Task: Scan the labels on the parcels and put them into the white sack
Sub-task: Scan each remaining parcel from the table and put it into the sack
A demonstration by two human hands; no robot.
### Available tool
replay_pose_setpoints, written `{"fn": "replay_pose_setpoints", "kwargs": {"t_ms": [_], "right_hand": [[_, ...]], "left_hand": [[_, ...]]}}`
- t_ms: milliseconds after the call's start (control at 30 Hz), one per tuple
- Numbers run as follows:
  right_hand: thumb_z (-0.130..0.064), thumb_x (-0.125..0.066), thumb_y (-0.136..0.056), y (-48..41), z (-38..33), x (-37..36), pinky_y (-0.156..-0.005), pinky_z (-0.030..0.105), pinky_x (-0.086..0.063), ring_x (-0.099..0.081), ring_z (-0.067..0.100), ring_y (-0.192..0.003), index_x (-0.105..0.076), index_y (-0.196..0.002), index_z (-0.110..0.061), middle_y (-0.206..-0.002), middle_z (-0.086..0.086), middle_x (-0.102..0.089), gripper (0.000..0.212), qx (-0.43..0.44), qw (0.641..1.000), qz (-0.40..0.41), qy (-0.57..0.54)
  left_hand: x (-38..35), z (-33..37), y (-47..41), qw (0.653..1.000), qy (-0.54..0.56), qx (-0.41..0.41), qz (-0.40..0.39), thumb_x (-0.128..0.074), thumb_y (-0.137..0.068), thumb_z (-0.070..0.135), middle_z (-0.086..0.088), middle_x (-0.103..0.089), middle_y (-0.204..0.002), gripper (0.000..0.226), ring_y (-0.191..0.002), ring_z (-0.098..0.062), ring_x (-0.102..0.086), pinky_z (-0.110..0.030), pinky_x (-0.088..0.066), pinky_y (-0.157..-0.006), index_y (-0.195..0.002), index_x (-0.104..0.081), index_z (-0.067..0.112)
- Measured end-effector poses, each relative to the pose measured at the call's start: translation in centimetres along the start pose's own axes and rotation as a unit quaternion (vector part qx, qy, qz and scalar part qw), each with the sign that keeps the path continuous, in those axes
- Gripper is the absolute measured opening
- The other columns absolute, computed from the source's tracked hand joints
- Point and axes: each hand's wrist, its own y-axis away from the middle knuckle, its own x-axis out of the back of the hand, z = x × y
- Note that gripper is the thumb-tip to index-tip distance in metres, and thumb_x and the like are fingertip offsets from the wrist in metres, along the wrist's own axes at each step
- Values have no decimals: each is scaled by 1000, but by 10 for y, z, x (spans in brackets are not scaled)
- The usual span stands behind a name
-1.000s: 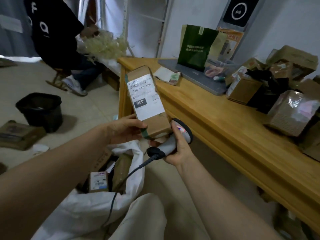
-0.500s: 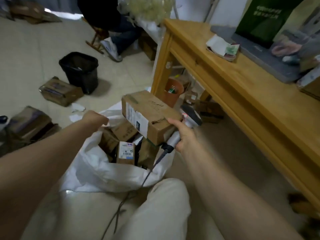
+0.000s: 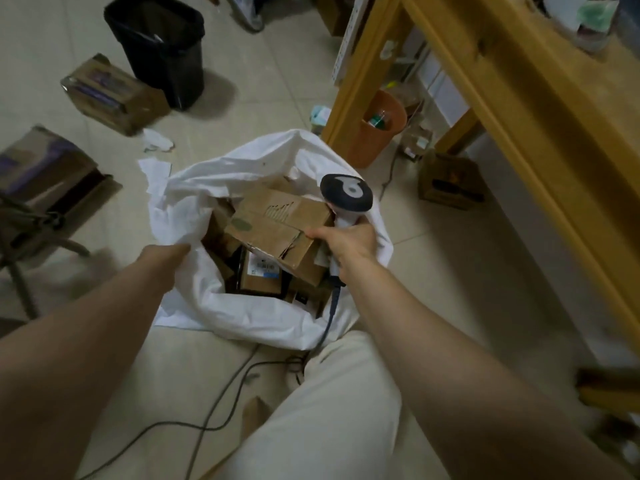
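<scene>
Beside the wooden surface, my left grip clutches the white sack by its rim while my right grip, clamped on both scanner and parcel over the sack's mouth, may fumble one through overloading.

Sack white, parcel plain brown, scanner black-headed with a pale mark, bin at 11 o'clock black, bucket at 1 o'clock orange.

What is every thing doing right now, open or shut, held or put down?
white sack: open, parcels inside
parcel: closed, held at the sack's mouth
scanner: held by the right hand, with the parcel
left hand: grips the sack's rim
black bin: upright, open
orange bin: upright, under the table
</scene>
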Motion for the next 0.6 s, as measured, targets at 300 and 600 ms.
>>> {"fn": "replay_pose_setpoints", "kwargs": {"t_ms": [300, 600], "right_hand": [[-28, -91, -57, -10, 9, -38, -86, 36, -53, -63, 21, -99, -58, -100, -22, -110, 2, -66, 56, 62, 984, -10, 164], [-36, -84, -68, 3, 26, -93, -97, 45, -47, -52, 31, -118, -56, -117, -15, -121, 10, -61, 60, 64, 939, -116, 317]], "left_hand": [[40, 66, -1, 995, 13, -59, -76, -70, -72, 3, -12, -56, -95, 44, -79, -26, -60, -31, -49, -55, -111, -50, 5], [79, 50, -5, 976, -136, -44, -164, -82, -63, 38, -10, -69, -97, 53, -84, -24, -70, -29, -53, -57, -103, -58, 12]]}}
